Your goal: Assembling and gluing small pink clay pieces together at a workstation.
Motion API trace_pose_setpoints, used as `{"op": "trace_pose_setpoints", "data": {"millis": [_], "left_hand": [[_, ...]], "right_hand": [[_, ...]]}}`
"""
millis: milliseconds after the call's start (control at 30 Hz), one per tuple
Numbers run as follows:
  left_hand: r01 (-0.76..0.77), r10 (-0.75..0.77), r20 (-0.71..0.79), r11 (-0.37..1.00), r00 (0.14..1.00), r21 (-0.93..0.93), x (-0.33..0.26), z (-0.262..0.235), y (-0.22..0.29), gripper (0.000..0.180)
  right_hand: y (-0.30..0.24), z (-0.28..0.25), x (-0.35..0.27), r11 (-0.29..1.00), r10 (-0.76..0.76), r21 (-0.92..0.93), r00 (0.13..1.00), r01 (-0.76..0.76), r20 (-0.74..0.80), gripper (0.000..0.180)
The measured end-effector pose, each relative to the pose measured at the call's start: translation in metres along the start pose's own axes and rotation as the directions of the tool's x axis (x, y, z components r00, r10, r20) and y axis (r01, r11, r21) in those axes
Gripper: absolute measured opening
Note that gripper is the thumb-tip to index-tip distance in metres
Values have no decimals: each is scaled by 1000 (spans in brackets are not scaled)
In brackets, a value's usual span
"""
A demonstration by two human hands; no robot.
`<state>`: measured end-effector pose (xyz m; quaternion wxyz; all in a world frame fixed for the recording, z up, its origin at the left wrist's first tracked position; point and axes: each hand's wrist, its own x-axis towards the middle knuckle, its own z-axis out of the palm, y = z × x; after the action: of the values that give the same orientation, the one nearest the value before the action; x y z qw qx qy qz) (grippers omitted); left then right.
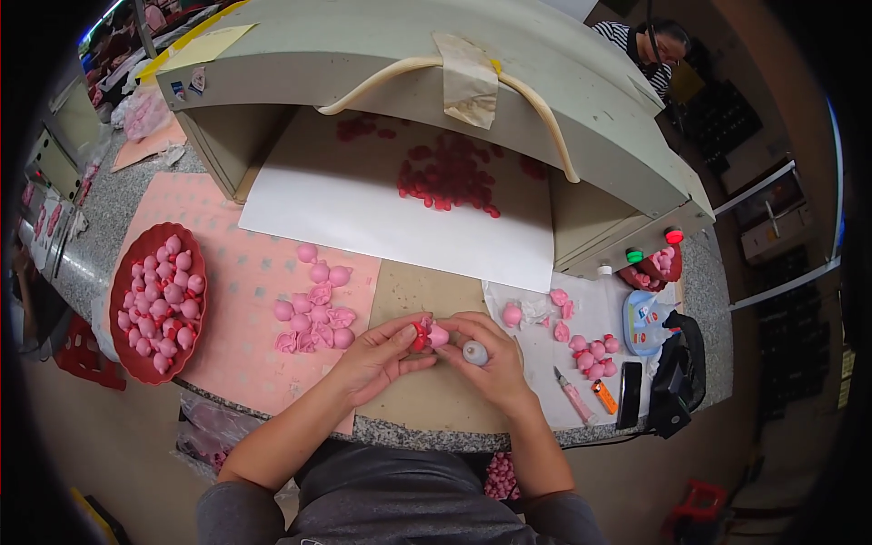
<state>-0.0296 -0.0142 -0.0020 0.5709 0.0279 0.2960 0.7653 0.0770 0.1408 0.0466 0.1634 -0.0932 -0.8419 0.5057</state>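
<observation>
From my head camera, I look down on a speckled stone desk (pixel 436 434) whose near edge curves just in front of my body. My left hand (pixel 377 356) is curled, thumb and fingertips pinched on a small figure (pixel 427 335) that is pink with a red part, held just above the brown board (pixel 427 363) at the middle of the desk. My right hand (pixel 486 359) meets it from the other side, fingers touching the same figure, and a small pale bottle (pixel 474 352) sits tucked against its palm. Both hands are closed around these things, touching each other at the fingertips.

To my left a pink mat (pixel 245 291) carries a loose cluster of pink figures (pixel 315 309), near my left hand, with bare mat between them and a red tray (pixel 123 300) full of more figures at the desk's left edge. To my right lies white paper (pixel 590 313) with a few more pink pieces (pixel 595 354), then a tube (pixel 574 397), an orange lighter (pixel 604 397) and a black bar (pixel 629 394) close to the near edge. A black device (pixel 681 372) stands at the right corner.

Behind the board, a white sheet (pixel 363 213) slopes out from under a big beige hood (pixel 436 82), red pieces (pixel 450 173) scattered on the floor beneath it. The open room is the board around my hands.
</observation>
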Motion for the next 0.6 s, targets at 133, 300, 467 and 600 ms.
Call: {"op": "trace_pose_setpoints", "data": {"millis": [133,300,467,600], "left_hand": [[13,-13,7,1000,1000,15,1,0,0,35],[19,-19,0,999,1000,38,1,1,0,34],[-41,40,13,998,999,57,-1,2,-2,33],[-67,64,35,994,997,85,-2,2,-2,34]], "right_hand": [[3,1,1,993,-98,-65,995,98,10,29],[7,3,0,989,-118,-86,993,119,16,30],[16,8,-4,976,-202,-91,979,200,-16,32],[18,9,-5,969,-228,-102,973,225,-18,33]]}}
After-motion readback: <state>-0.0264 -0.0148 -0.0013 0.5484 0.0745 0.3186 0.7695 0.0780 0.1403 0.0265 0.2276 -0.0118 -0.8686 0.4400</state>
